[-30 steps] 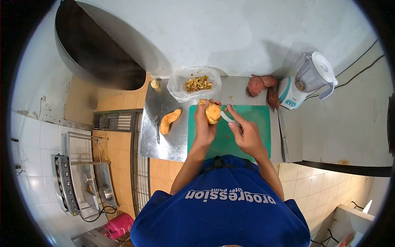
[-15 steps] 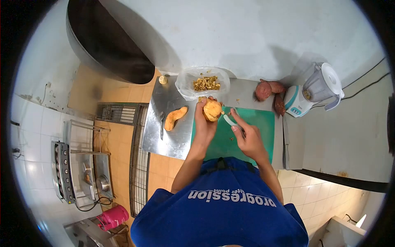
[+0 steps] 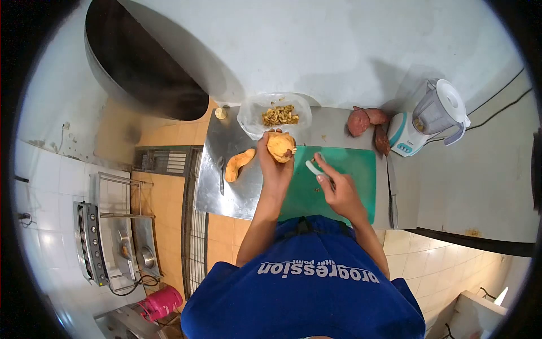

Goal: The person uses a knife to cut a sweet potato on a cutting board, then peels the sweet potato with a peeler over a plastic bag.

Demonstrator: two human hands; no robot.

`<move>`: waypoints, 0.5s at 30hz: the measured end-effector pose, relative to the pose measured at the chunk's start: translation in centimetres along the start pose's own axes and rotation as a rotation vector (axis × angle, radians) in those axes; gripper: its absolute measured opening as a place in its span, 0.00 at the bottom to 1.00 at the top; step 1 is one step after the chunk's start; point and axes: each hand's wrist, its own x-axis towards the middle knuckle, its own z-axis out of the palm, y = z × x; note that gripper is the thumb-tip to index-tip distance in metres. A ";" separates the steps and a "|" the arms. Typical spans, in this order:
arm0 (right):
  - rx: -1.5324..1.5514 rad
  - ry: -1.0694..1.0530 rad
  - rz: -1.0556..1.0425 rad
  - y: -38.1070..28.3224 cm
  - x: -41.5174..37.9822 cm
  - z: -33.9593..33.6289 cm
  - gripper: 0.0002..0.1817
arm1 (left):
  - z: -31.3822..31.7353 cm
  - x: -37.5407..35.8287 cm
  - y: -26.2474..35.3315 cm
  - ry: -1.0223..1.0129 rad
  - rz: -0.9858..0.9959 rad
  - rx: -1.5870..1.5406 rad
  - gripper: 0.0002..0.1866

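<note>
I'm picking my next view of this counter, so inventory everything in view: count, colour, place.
held tuber: 1, yellow-orange, left hand
peeler: 1, pale, right hand
curved tuber: 1, orange, table's left part
unpeeled tubers: 3, reddish, by blender
cutting board: 1, green, on table
bag: 1, clear, brownish-yellow pieces inside, behind board
spoon-like utensil: 1, grey, left of curved tuber
knife: 1, grey, right of board
blender: 1, white-teal, right
table: 1, silver, centre
pale item: 1, table's far-left corner, unclear
dark vessel: 1, upper left
stove: 1, grey, lower left
gas cylinder: 1, pink, lower left
shirt: 1, blue, worn
left hand, right hand: 2, bare, over board area
</note>
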 end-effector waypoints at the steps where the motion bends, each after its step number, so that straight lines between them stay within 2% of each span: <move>1: -0.020 0.016 -0.004 -0.6 0.4 -0.4 0.27 | 0.4 -0.2 -0.1 0.005 -0.001 0.047 0.11; 5: -0.100 0.021 -0.020 -2.2 1.1 -0.6 0.27 | -0.4 -0.2 -1.4 -0.112 -0.052 -0.015 0.10; 7: -0.116 0.048 -0.147 -1.9 1.1 -0.1 0.28 | -0.3 -0.2 -2.1 -0.085 -0.040 0.016 0.09; 15: -0.106 -0.002 -0.112 -1.2 0.4 0.5 0.27 | -1.2 -0.3 -2.9 -0.004 -0.061 -0.063 0.07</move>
